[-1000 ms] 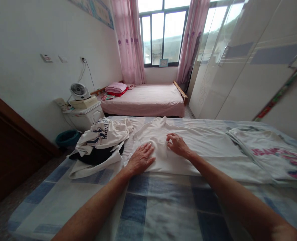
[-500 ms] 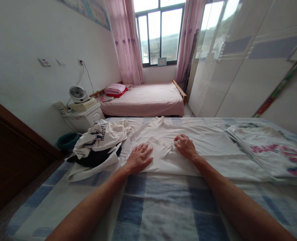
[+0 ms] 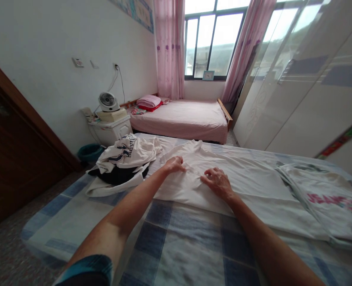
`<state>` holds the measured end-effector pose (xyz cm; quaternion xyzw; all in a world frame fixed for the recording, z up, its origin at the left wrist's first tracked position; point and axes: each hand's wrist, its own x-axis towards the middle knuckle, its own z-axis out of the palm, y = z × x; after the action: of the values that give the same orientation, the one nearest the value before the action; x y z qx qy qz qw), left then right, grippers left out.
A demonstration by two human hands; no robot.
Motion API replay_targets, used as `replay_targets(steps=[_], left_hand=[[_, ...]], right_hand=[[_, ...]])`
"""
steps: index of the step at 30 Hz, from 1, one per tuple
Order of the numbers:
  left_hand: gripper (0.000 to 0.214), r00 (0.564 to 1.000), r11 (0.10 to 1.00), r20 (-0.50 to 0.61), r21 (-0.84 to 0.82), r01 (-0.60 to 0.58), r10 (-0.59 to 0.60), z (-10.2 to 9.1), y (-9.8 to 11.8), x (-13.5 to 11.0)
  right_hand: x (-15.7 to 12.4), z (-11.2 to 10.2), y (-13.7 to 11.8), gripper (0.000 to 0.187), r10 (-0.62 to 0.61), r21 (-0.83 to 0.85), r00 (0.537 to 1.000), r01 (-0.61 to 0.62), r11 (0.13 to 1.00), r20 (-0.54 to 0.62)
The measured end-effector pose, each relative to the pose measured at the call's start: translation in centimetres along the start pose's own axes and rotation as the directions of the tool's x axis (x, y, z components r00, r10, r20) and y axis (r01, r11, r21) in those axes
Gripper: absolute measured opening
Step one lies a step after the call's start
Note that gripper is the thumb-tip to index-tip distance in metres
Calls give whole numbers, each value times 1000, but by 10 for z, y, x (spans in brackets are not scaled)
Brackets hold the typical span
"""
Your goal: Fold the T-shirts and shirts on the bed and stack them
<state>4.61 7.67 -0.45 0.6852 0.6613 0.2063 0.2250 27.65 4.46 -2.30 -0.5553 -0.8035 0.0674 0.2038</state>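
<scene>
A white garment (image 3: pixel 229 174) lies spread flat across a bed with a blue-and-white checked cover (image 3: pixel 181 246). My left hand (image 3: pixel 175 163) reaches onto the garment's upper left part, its fingers curled and pinching the cloth. My right hand (image 3: pixel 216 182) rests palm down on the middle of the garment, with the fingers bent into a wrinkle of the fabric. Both forearms stretch over the checked cover.
A heap of white and dark clothes (image 3: pixel 122 159) sits at the bed's left end. A printed white shirt (image 3: pixel 327 198) lies at the right. Beyond are a pink bed (image 3: pixel 187 119), a nightstand with a small fan (image 3: pixel 107 102), a teal bin (image 3: pixel 89 151) and wardrobe doors (image 3: pixel 297 87).
My left hand has moved from lying flat near the garment's front edge to farther up it, and now pinches the cloth. My right hand stayed near the middle. The camera swung left.
</scene>
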Motion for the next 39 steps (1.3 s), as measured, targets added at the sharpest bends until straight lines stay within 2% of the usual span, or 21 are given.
replay_targets(steps=[3, 6, 12, 14, 17, 20, 23, 26, 30, 34, 36, 39], left_hand=[[22, 998, 989, 56, -146, 4, 4, -1, 0, 1], [15, 989, 949, 128, -314, -29, 72, -8, 3, -5], [32, 959, 818, 160, -565, -105, 234, -31, 8, -31], [38, 944, 763, 156, -633, -131, 292, -34, 5, -39], [35, 940, 726, 93, -662, -189, 329, -33, 1, -46], [17, 954, 784, -14, -566, -255, 300, -33, -2, -53], [6, 929, 838, -94, -406, -365, 359, -34, -4, -65], [8, 885, 855, -104, -229, -465, 453, -34, -11, -83], [18, 843, 844, -72, -14, -536, 534, -26, -28, -101], [21, 845, 845, -71, 130, -519, 530, -20, -40, -108], [24, 856, 847, -53, 192, -496, 513, -20, -40, -108], [31, 865, 861, -125, 240, -448, 485, -21, -31, -106]], right_hand=[[1, 3, 0, 34, -15, 28, 1000, 15, 1000, -15], [1, 5, -2, 42, -19, 35, 1000, 19, 999, -1], [1, 6, -3, 61, -45, 180, 998, 38, 983, 36], [2, 5, -3, 54, -59, 245, 998, 48, 968, 39], [3, 2, -2, 21, -119, 297, 993, 111, 948, 11], [1, -5, -3, 9, -177, 274, 980, 195, 942, -88], [-9, -17, -5, 10, -242, 144, 958, 263, 954, -152], [-25, -26, -9, 14, -366, 12, 923, 370, 929, -116], [-44, -23, -12, 19, -499, -30, 866, 498, 866, -39], [-51, -16, -13, 21, -515, -47, 857, 514, 856, -15], [-53, -19, -14, 22, -495, -53, 869, 494, 868, -3], [-55, -28, -19, 30, -425, -52, 904, 423, 905, -52]])
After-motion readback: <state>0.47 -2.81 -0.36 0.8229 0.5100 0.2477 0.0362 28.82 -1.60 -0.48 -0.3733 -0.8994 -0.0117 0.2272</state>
